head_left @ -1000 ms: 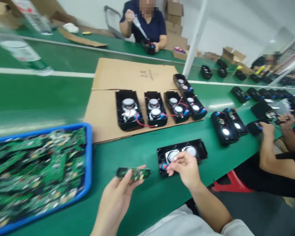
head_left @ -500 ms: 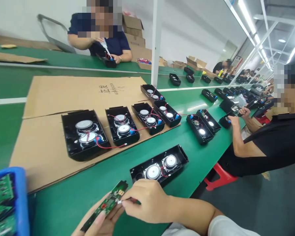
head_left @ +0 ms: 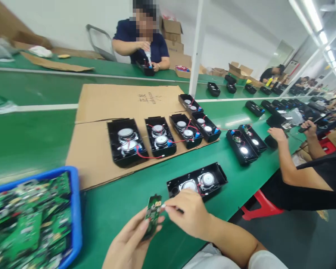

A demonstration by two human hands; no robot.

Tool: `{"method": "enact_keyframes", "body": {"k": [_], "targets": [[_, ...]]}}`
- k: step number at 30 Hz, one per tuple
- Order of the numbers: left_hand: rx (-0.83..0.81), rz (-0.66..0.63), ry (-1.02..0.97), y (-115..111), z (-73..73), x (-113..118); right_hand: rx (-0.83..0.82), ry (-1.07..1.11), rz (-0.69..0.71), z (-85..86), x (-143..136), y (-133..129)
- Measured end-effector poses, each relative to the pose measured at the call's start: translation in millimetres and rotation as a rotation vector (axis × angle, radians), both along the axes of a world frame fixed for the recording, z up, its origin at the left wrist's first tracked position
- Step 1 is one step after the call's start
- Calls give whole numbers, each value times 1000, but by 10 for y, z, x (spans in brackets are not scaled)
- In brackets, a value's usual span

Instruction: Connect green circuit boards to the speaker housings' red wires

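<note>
My left hand (head_left: 134, 233) is closed around the lower part of a narrow green circuit board (head_left: 153, 211), which is tilted upright. Beside the board's upper right edge, my right hand (head_left: 189, 213) pinches a small white connector (head_left: 163, 206); I cannot tell whether it touches the board. Just beyond that hand lies an open black speaker housing (head_left: 220, 172) with two round speakers and red wires, its near edge partly hidden by my fingers.
A blue bin (head_left: 76, 209) heaped with circuit boards stands at left. Several speaker housings (head_left: 127, 144) with blue parts and red wires line a cardboard sheet (head_left: 100, 168). To the right, a co-worker's arm (head_left: 289, 160) reaches over the green table. Another person (head_left: 141, 48) works across from me.
The view has swung left, bringing more of the blue bin in. My left hand has turned the circuit board more upright. The white connector stays pinched in my right hand near the board.
</note>
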State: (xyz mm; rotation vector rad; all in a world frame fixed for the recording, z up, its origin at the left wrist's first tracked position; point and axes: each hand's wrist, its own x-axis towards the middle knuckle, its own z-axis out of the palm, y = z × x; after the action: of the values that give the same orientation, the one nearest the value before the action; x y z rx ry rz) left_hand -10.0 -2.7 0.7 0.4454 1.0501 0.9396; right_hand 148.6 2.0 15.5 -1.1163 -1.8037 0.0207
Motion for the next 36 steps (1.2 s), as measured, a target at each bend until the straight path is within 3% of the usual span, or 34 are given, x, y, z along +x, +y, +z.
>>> {"method": "enact_keyframes", "body": {"k": [4,12,19,24,28,33,36], "targets": [[30,10,-112,26,126,105,-60,-16,-45,45,95,-18],[208,-12,-125,80,54,159,45,-309,-113,57,154,47],[250,-106,-84,75,-13,145,-118,-213,36,104,156,20],[248,-72,-21,88,-5,93,-122,-187,-86,96,409,63],[257,-14,71,103,-1,62,-310,-50,-100,86,575,60],[221,-21,96,76,-23,100,-386,-41,114,92,367,-33],[230,-28,54,51,-38,135,-290,-142,106,53,179,-70]]}}
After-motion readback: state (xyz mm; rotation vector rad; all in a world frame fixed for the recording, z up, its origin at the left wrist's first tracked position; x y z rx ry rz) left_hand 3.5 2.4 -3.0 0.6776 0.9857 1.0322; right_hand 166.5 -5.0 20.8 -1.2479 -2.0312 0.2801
